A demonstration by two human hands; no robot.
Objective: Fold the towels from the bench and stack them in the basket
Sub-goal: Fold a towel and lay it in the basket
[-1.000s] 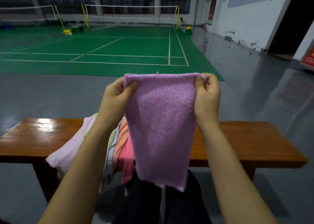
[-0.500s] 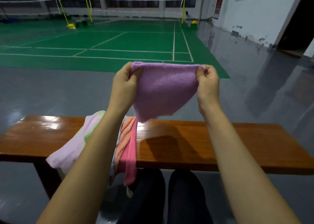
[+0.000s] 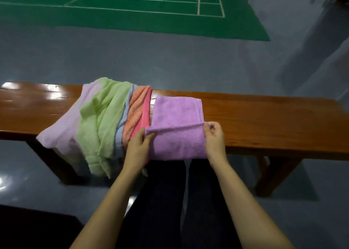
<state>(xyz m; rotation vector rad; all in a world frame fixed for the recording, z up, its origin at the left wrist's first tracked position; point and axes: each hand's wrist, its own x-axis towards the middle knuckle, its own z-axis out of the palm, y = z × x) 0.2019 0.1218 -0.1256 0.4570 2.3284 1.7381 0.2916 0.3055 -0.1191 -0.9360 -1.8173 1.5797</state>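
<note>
A purple towel [image 3: 177, 116] lies on the wooden bench [image 3: 264, 120], its near part doubled over toward me. My left hand [image 3: 138, 146] pinches the left corner of the folded edge. My right hand [image 3: 214, 137] pinches the right corner of the same edge. Left of the purple towel, a heap of unfolded towels drapes over the bench's front: pale pink [image 3: 62, 131], light green [image 3: 102, 120], pale blue, orange [image 3: 135, 112] and a pink-red one [image 3: 145, 114]. No basket is in view.
The bench stands on a grey floor [image 3: 170, 59] with a green court [image 3: 132, 6] beyond it. My legs in dark trousers [image 3: 170, 201] are just in front of the bench. A dark shape [image 3: 28, 228] fills the lower left corner.
The purple towel, held up in the air before, now lies on the bench with its near half folded over. Both hands came down with it, and the camera tilted downward.
</note>
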